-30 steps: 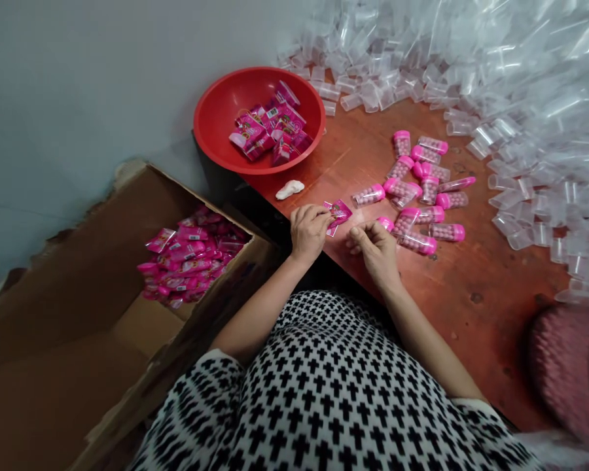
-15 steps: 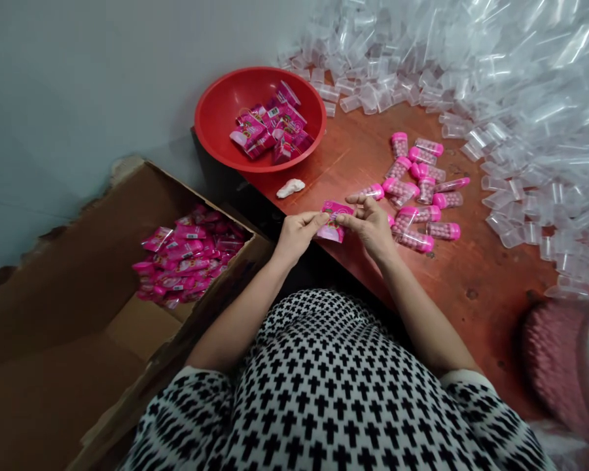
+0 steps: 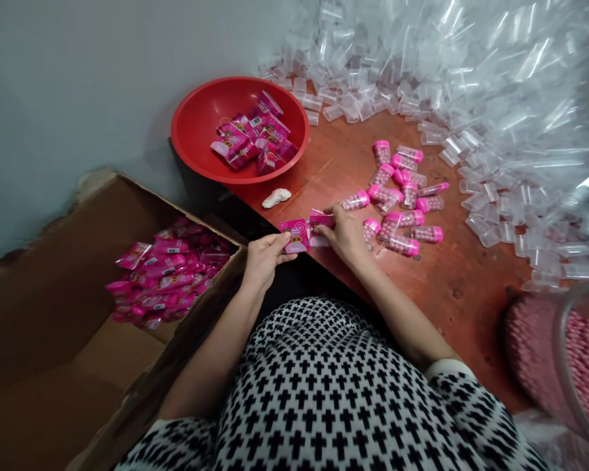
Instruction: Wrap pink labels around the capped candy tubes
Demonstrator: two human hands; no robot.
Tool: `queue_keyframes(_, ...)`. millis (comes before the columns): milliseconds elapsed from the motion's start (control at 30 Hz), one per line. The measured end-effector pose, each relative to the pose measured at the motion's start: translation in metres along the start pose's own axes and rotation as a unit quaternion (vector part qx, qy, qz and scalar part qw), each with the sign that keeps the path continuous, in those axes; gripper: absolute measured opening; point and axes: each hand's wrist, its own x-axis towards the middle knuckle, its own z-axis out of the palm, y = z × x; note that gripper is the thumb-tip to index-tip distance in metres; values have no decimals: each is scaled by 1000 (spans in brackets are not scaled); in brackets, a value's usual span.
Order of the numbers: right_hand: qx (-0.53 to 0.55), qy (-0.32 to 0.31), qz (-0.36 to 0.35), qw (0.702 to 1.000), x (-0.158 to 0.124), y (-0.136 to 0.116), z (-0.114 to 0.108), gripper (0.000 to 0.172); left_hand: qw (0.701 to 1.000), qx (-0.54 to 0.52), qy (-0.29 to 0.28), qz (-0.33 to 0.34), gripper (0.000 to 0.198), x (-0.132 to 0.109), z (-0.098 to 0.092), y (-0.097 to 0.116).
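At the table's front edge, my left hand (image 3: 266, 261) pinches a flat pink printed wrapper (image 3: 297, 237) between thumb and fingers. My right hand (image 3: 347, 237) is closed on a second pink wrapper (image 3: 320, 222), right beside the first; whether it is one piece or a small stack I cannot tell. Just beyond my right hand lie several clear tubes with pink caps (image 3: 401, 243), filled with pink beads or candies. One such tube (image 3: 356, 200) lies close to the right fingers, which partly hide its end.
A red bowl (image 3: 186, 150) with more pink wrappers stands at the table's far left corner, a white lump (image 3: 276, 198) near it. Left of the table, a cardboard box (image 3: 127, 190) holds wrapped pink packs (image 3: 167, 268). Clear tubes (image 3: 451, 85) pile up behind; a tub of pink balls (image 3: 559, 353) stands right.
My hands have moved apart slightly, and two wrappers now show where one showed between them. My left hand shifted left and down. The whole view has shifted a little.
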Motion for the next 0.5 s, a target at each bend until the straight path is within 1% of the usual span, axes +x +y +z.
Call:
queue_keyframes(67, -100, 12, -30, 994, 1, 0, -7, 29, 1000, -21, 9, -7, 39, 0, 2, 1)
queue_keyframes(100, -121, 22, -40, 992, 1, 0, -11, 31, 999, -36, 16, -12, 38, 0, 4, 1)
queue_keyframes(167, -118, 63, -42, 990, 3, 0, -20, 36, 997, -65, 29, -23, 36, -1, 9, 3)
queue_keyframes(233, -61, 99, -31, 993, 5, -2, -29, 38, 995, -85, 33, -26, 35, -1, 16, 4)
queue_keyframes(267, -7, 93, -23, 995, 5, -3, -32, 39, 995, -89, 32, -23, 36, -2, 20, 4)
queue_keyframes(300, 61, 65, -14, 996, 5, -5, -34, 39, 995, -91, 28, -18, 36, -2, 25, 5)
queue_keyframes(333, 134, 21, -6, 991, 5, -7, -34, 40, 995, -92, 23, -11, 36, -2, 29, 5)
queue_keyframes(367, 200, -25, -1, 979, 4, -10, -33, 41, 995, -94, 19, -4, 37, -2, 32, 6)
queue_keyframes(400, 251, -58, 2, 966, 2, -12, -30, 40, 995, -95, 15, 1, 38, -2, 35, 6)
queue_keyframes(433, 279, -70, 3, 958, 0, -15, -26, 38, 995, -96, 14, 5, 38, -3, 35, 7)
queue_keyframes(467, 282, -60, 2, 957, -1, -17, -21, 34, 995, -98, 17, 6, 39, -4, 34, 7)
queue_keyframes(500, 258, -39, -1, 965, -2, -18, -17, 30, 995, -99, 22, 7, 39, -5, 32, 7)
